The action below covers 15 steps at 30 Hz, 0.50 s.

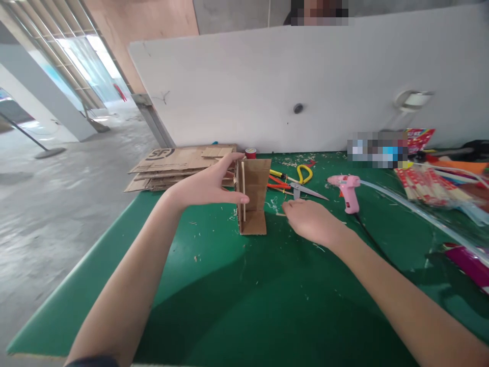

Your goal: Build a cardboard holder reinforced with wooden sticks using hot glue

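My left hand (206, 184) grips a small upright cardboard piece (256, 186) from its left side, fingers behind and thumb in front. The cardboard stands on the green table with a folded foot at its base. A thin wooden stick (244, 183) runs upright along its left part, under my left thumb. To the right, my right hand (311, 220) is low over the table with its fingers pinched together. From its left side pokes the pale end of a thin wooden stick (280, 214); the middle of that stick is hidden by the hand.
Scissors (309, 191) and yellow-handled pliers (304, 175) lie behind my right hand. A pink glue gun (347, 192) with a cord and a long glue stick is further right. Stacked cardboard (179, 163) lies back left, packaged sticks (420, 184) back right. A white panel (244, 92) borders the table.
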{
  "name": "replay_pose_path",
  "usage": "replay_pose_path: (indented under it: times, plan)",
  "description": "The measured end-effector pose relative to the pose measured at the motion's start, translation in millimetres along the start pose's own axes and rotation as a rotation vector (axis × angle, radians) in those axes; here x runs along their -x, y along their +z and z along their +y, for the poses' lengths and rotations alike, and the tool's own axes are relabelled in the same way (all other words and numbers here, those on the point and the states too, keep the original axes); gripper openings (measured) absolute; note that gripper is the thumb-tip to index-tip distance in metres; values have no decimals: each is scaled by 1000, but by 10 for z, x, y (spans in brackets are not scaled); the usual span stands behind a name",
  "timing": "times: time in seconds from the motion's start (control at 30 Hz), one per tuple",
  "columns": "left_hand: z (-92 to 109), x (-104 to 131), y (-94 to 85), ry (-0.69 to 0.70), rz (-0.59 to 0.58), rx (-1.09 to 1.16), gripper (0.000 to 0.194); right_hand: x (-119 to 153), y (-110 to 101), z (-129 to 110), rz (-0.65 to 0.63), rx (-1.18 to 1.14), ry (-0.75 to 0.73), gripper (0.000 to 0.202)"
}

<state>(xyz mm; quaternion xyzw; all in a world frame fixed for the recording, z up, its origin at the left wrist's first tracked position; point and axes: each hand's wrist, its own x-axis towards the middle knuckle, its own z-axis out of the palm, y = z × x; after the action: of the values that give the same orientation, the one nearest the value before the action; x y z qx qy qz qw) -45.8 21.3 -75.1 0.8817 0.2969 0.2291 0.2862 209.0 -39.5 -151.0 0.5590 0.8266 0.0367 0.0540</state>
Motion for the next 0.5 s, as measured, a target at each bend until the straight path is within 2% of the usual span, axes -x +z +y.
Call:
replay_pose_path:
  times: [0.1, 0.23, 0.27, 0.3, 0.37, 0.5]
  plan:
    - [5, -3, 11, -87, -46, -3, 87, 74, -160, 78, 189, -398, 24, 16]
    - [-22, 3, 67, -116, -22, 47, 100, 27, -426, 16, 773, -1208, -63, 18]
    - [-38, 11, 97, -117, -5, 56, 104, -14, -482, -31, 874, -1393, -94, 21]
    - [-58, 22, 134, -115, 11, 70, 108, -62, -528, -85, 930, -1557, -122, 26]
    - [-113, 56, 230, -98, 31, 120, 113, -170, -579, -199, 956, -1796, -135, 38]
    - [-291, 172, 480, -56, 51, 204, 122, -369, -486, -363, 961, -1960, -34, 50]
